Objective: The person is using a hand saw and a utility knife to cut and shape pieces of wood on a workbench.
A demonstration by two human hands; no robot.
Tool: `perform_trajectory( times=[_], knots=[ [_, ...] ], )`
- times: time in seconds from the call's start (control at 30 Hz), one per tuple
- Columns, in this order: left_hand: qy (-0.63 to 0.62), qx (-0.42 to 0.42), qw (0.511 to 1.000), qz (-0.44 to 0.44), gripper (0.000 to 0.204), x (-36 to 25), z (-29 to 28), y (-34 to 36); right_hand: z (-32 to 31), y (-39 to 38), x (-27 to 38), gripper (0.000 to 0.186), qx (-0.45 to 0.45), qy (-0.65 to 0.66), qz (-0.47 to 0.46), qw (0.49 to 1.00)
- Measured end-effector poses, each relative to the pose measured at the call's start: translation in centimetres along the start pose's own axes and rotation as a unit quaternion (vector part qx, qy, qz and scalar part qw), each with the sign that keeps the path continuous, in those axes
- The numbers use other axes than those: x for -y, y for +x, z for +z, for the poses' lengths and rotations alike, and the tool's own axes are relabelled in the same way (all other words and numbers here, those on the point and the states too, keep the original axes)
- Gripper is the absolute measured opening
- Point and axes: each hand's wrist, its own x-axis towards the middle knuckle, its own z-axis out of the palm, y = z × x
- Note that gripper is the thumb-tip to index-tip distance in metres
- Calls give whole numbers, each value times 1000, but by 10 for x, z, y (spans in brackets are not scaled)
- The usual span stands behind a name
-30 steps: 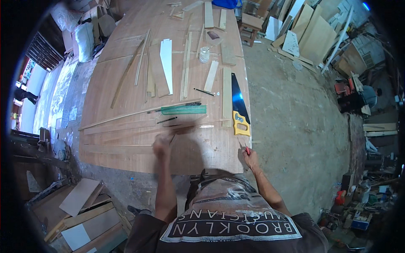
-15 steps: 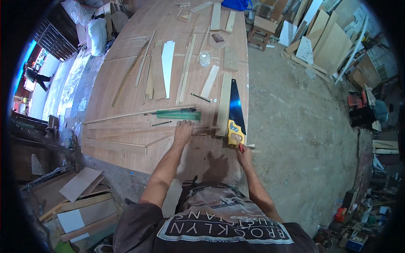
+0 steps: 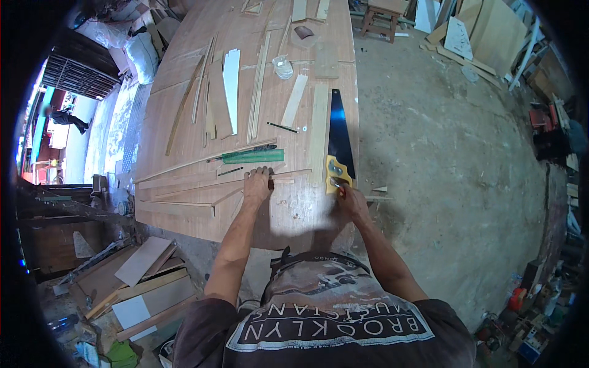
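Observation:
My left hand (image 3: pixel 257 181) is on thin wooden strips (image 3: pixel 290 174) near the front of the plywood table (image 3: pixel 169 211), fingers bent over one. My right hand (image 3: pixel 350 202) is closed on a small red-handled tool (image 3: pixel 343 191) beside the yellow handle (image 3: pixel 336 175) of a saw with a dark blade (image 3: pixel 339 129); the tool's tip is hard to make out. Just beyond my left hand lie a green object (image 3: pixel 254 156) and a dark pencil-like stick (image 3: pixel 230 170). A pale board (image 3: pixel 319 122) lies left of the saw.
Farther up lie more strips, a white board (image 3: pixel 231 80) and a clear container (image 3: pixel 283 66). A stool (image 3: pixel 380 18) and leaning panels (image 3: pixel 478 37) stand back right. Scrap boards (image 3: pixel 144 260) are piled lower left. A person (image 3: pixel 67 119) is in the bright doorway at left.
My left hand has moved forward and right onto the strips. My right hand has moved up and left to the saw's handle, still holding the red-handled tool. The person in the doorway has moved.

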Motion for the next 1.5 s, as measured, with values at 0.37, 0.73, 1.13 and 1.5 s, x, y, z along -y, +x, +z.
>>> perform_trajectory(
  times=[0.37, 0.73, 1.13, 1.5],
  knots=[
    [-240, 114, 958, -104, 56, -88, -40, 74, -17, 1, 1, 29, -76, 59, -71, 993],
    [-239, 65, 941, -232, 57, -139, -21, 121, -32, -74, -34, 33, -42, 257, 64, 963],
    [-218, -28, 970, -107, 22, -84, -23, 29, -21, -25, -29, 29, 56, 180, 16, 982],
    [-135, -109, 976, 131, 30, 5, 21, -22, 27, 17, 70, 19, -52, 161, -68, 983]
  ],
)
